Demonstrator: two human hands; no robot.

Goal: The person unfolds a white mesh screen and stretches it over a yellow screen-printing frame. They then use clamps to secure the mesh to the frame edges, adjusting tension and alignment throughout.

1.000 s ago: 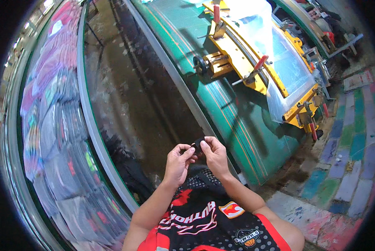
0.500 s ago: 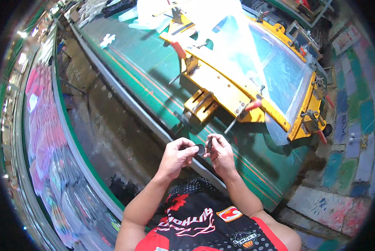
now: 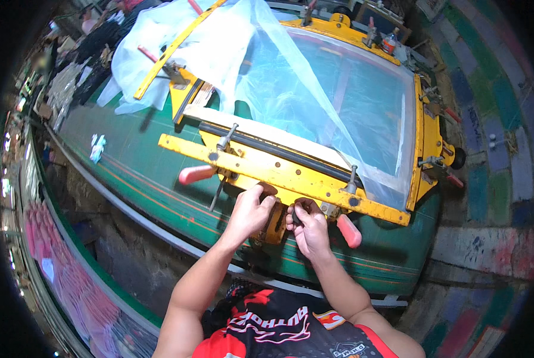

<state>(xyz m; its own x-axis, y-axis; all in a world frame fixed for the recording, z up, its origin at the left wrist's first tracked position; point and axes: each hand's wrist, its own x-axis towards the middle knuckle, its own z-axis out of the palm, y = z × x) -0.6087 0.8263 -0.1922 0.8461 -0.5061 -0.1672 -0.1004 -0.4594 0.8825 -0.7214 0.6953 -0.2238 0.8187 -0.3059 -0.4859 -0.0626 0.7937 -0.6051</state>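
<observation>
My left hand [image 3: 250, 210] is closed, its fingertips at the front yellow bar [image 3: 285, 173] of a screen-printing frame clamp. A thin dark round disc [image 3: 268, 189] shows at its thumb and fingers. Close by on the right, my right hand [image 3: 311, 230] is pinched round a small dark knob-like piece [image 3: 296, 217], partly hidden by the fingers. Between and below the hands sits a yellow slotted bracket [image 3: 274, 227] under the bar. Behind the bar lies the framed mesh screen [image 3: 356, 101], a loose translucent sheet [image 3: 219, 53] draped over its left part.
Red-handled toggle clamps [image 3: 196, 174] stick out along the frame, one handle [image 3: 349, 231] just right of my right hand. Beneath is a long green table [image 3: 141, 173] with orange lines. A loose yellow bar [image 3: 177, 51] rests across the sheet. Pink fabric pieces [image 3: 64, 262] lie at the left.
Both hands have moved forward from above the table's near edge to the yellow bar, still holding the small dark pieces. The view has turned, bringing the clamp frame closer.
</observation>
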